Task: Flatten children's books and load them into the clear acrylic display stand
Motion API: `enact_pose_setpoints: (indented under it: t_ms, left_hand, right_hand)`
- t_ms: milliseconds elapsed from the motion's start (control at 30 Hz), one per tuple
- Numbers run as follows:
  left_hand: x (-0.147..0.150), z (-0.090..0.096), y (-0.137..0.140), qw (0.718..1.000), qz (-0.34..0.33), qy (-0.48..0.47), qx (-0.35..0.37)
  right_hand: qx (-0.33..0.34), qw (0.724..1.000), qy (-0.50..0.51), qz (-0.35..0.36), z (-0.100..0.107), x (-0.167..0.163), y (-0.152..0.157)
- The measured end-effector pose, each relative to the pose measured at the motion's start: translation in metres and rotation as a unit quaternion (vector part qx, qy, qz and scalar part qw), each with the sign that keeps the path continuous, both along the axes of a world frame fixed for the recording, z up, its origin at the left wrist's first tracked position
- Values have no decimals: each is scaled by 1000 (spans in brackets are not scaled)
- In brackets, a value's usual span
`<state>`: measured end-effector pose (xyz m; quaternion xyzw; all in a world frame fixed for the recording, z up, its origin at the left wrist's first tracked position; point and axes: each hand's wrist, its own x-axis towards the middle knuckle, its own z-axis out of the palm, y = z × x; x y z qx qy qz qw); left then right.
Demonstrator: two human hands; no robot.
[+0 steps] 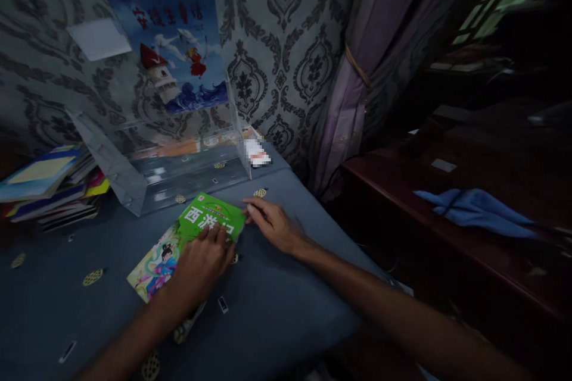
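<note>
A children's book (154,262) lies at a slant on the blue tablecloth. Its cover is green at the top with large white characters and has a colourful figure in a blue robe below. My left hand (205,253) rests palm down across the cover, fingers laid over the characters and thumb hidden. At the book's upper right corner is my right hand (272,223), its thumb and index fingertip close together at the edge. Below my left wrist, part of another edge (190,324) shows; whether it belongs to the same book I cannot tell.
A clear acrylic stand (134,190) stands behind the book, with a blue picture book (183,30) upright above it. Stacked books (53,184) lie at left. A partly blurred white card (257,153) is beside the stand. A dark red table (393,190) bears a blue folded umbrella-like item (478,208).
</note>
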<state>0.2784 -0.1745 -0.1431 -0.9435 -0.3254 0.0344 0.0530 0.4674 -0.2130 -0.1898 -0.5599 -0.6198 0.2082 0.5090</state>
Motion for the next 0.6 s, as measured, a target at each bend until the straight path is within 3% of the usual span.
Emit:
enact_pose_setpoints:
  t_ms: [133, 300, 400, 600]
  left_hand:
    - [-23, 0, 21, 999, -19, -34, -32]
    - [-65, -5, 54, 995, 97, -4, -34]
    - [-79, -14, 55, 991, 126, -2, -43]
    - [-77, -29, 44, 990, 127, -63, 15]
  right_hand:
    - [-22, 993, -114, 19, -2, -8, -7]
    - [-21, 985, -169, 2, -6, -14, -9]
    - [-35, 983, -179, 0, -7, -15, -4]
    - [-43, 979, -201, 3, -14, -16, 30]
